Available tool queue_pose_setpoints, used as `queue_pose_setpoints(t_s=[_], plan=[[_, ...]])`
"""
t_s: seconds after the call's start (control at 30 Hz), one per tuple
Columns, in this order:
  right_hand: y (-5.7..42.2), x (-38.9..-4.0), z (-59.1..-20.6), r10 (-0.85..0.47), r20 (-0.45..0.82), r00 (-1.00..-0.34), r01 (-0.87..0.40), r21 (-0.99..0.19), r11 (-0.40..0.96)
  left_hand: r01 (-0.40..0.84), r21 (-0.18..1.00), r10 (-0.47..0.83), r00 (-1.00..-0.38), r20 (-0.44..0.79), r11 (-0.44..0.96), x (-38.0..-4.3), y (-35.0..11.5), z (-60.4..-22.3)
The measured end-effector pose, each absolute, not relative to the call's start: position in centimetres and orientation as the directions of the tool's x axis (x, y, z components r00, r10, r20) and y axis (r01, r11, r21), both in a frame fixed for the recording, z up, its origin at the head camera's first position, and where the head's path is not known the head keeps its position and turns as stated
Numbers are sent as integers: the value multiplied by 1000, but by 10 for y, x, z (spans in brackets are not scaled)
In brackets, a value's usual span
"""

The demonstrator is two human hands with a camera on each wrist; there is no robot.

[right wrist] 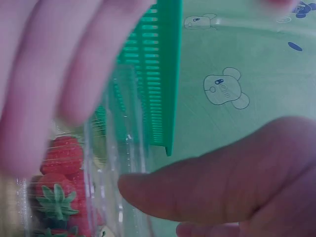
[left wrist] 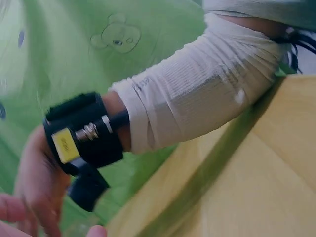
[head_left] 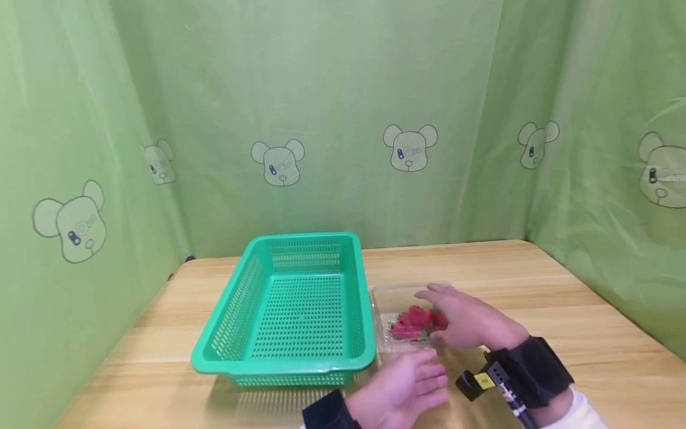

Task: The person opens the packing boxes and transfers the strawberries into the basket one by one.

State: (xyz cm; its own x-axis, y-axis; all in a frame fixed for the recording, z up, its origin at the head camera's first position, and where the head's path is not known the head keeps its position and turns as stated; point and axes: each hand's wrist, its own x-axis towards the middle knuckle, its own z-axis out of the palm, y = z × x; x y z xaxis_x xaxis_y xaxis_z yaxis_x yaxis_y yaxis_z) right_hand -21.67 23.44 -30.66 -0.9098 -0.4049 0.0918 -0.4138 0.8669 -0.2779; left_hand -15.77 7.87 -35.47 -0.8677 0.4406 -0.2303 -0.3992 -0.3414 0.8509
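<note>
A clear plastic box (head_left: pixel 379 316) holding several red strawberries (head_left: pixel 412 322) with green leaves sits on the table, close to the right side of a green basket. My right hand (head_left: pixel 471 319) reaches over the box's right part, fingers and thumb spread apart. In the right wrist view its thumb (right wrist: pixel 182 192) lies at the box's clear wall; whether it touches cannot be told. Just in front of the box, my left hand (head_left: pixel 402 387) holds nothing, its fingers extended to the right. Only fingertips (left wrist: pixel 97 231) of it show in the left wrist view.
The slotted green basket (head_left: pixel 284 364) stands left of the box, with nothing in it. Under everything lies a wood-grain table (head_left: pixel 563 310). Green curtains (head_left: pixel 343 71) with printed bear heads enclose the back and sides. A black camera strap (head_left: pixel 530 369) wraps the right wrist.
</note>
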Motion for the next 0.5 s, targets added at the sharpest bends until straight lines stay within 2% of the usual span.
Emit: queue_pose_setpoints(t_s=[0.1, 0.23, 0.5], plan=[[233, -218, -310, -405, 75, -911, -409, -288, 866, -449, 802, 385, -873, -300, -395, -165, 92, -366], [230, -219, -314, -387, 44, -921, -381, -311, 871, -450, 768, 311, -889, -337, -455, -174, 105, -379], [228, -224, -316, -375, 43, -926, -369, -303, 879, -400, 789, 225, -916, -332, -466, -190, 114, -389]])
